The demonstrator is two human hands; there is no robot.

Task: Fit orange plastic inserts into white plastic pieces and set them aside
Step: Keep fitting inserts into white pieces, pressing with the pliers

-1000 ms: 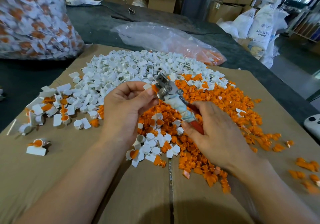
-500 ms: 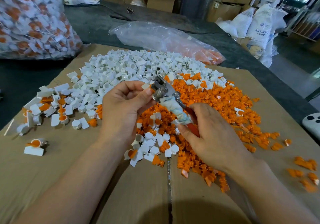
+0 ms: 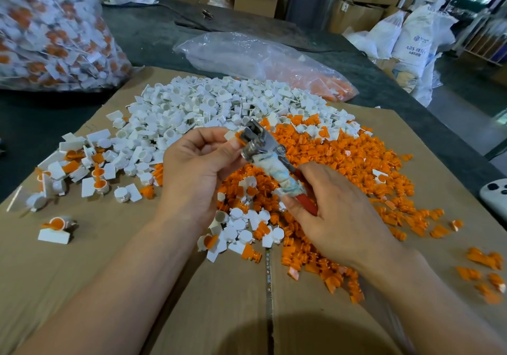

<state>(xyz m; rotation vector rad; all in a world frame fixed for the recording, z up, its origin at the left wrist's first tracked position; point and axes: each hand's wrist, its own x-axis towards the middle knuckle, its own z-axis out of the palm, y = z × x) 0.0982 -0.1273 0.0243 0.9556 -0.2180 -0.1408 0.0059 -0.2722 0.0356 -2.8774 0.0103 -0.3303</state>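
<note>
Left hand (image 3: 197,165) pinching white piece (image 3: 229,135) with orange insert (image 3: 239,136) at pliers (image 3: 260,146) head. Right hand (image 3: 337,217) gripping pliers handles. White pile (image 3: 192,102) sitting at 12 o'clock of hands, orange pile (image 3: 356,162) at 3, assembled pieces (image 3: 96,181) at 9, on cardboard (image 3: 109,272).

Left hand (image 3: 197,168) raised, pinching, right hand (image 3: 338,217) lower, curled, gripping

Flattened cardboard (image 3: 109,225) carries heaped white pieces (image 3: 192,113) and orange inserts (image 3: 356,162).
</note>
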